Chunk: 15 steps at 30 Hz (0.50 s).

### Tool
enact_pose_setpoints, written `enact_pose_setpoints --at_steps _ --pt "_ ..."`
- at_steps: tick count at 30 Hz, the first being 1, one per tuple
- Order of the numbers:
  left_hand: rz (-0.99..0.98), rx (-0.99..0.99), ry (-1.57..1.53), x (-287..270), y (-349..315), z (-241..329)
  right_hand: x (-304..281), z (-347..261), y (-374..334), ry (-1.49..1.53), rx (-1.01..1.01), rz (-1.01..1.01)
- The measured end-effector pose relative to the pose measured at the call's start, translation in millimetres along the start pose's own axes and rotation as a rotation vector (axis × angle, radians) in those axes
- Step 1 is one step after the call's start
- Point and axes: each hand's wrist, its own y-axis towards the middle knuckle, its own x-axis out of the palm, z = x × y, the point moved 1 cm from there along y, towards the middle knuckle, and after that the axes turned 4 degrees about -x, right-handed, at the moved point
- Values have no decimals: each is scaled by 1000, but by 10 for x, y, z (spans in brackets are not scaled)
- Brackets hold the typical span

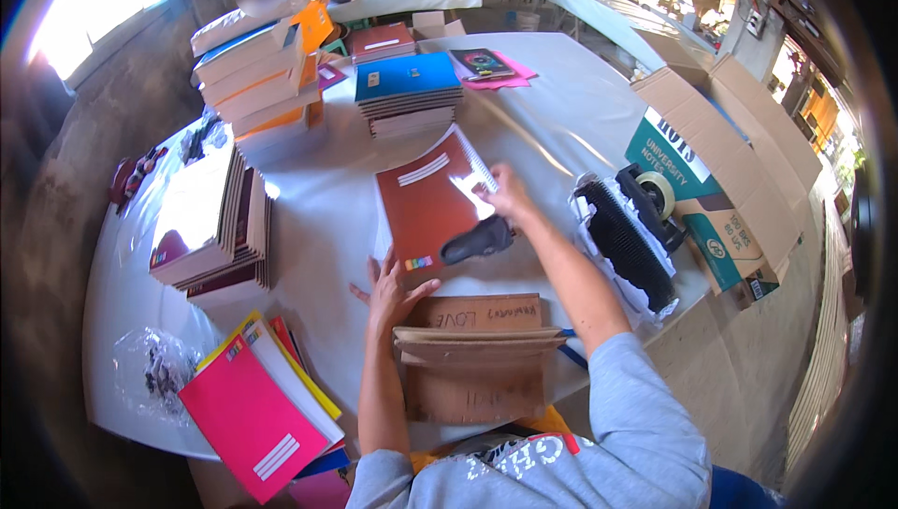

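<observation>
A red-brown notebook [426, 200] with a white label block lies tilted on the table in front of me. Its right edge carries a spiral binding. My right hand [507, 196] is closed at that edge, fingertips pinching near the binding. Below its palm, over the lower right of the cover, is a dark grey, rounded, handle-like object [477, 240]; whether the hand holds it is unclear. My left hand [397, 292] is spread at the notebook's lower left corner, fingertips touching it. Directly nearer me stands a folded brown cardboard piece [479, 345].
Notebook stacks stand at left [201, 210], far left [257, 79] and beyond, including a blue-topped stack [407, 79]. Pink and yellow notebooks [257, 406] lie front left beside a plastic bag [154, 373]. Right are black coils [622, 242], a tape dispenser [650, 196] and an open carton [720, 172].
</observation>
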Motion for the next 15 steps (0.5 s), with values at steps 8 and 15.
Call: enact_pose_setpoints --at_steps 8,15 --pt "27 173 -98 13 219 -536 -651 -1383 -140 -198 -477 384" --pt "727 399 -293 -1544 -529 610 -1835 -2366 -747 -228 -989 305"
